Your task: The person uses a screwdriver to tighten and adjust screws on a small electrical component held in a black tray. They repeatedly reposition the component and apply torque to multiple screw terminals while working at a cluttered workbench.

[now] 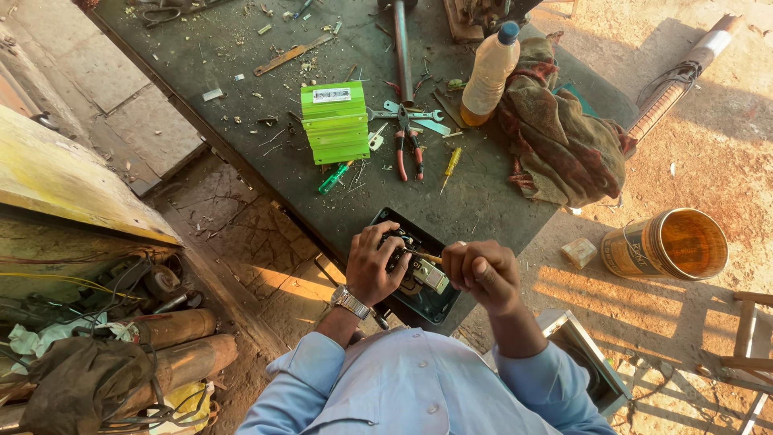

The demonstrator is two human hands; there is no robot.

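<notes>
A black open box (439, 304) with electrical parts inside lies at the near corner of the dark workbench (241, 72). My left hand (372, 264), a watch on its wrist, rests on the parts in the box and holds them. My right hand (481, 272) is closed around the handle of a screwdriver (424, 257), whose shaft points left into the parts. Both sleeves are light blue.
Farther along the bench lie a green ribbed block (334, 122), red-handled pliers (407, 149), wrenches (403, 113), small screwdrivers (451, 165), a plastic bottle (489, 74) and a crumpled cloth (560, 137). A tin bucket (668, 243) stands on the sandy ground at right. Pipes and wires lie at left.
</notes>
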